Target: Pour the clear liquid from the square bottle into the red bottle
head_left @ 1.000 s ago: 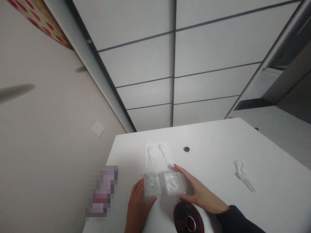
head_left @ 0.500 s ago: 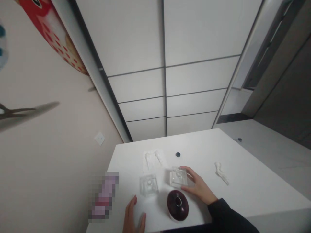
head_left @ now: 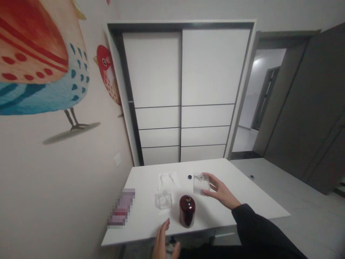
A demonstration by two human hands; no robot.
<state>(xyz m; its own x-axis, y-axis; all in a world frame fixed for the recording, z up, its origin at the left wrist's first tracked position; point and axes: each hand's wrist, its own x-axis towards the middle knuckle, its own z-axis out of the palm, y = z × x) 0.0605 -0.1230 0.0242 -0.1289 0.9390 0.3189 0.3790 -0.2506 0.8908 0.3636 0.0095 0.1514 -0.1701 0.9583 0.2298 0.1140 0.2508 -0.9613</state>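
Observation:
My right hand (head_left: 221, 190) grips a clear square container (head_left: 201, 184) by its right side, thumb in front and fingers behind. Whether its base touches the table I cannot tell. A dark red bottle (head_left: 187, 212) with an open neck stands upright between my hands. My left hand (head_left: 165, 239) is at the table's front edge, fingers apart and holding nothing, just left of the bottle. A second clear square container (head_left: 164, 200) rests behind the left hand. Beside the held container lies a small black disc (head_left: 189, 177).
Small white pieces (head_left: 171, 177) lie on a white sheet (head_left: 159, 186) toward the back left of the white table (head_left: 223, 212). A blurred pink item (head_left: 122, 208) is at the left edge. Beyond stand a white sliding wardrobe (head_left: 207, 72) and a dark door (head_left: 304, 104).
The view has tilted up. My right hand has shifted the clear container rightward, away from the bottle and the other container. The left hand stays empty; my right arm now covers the white piece at right.

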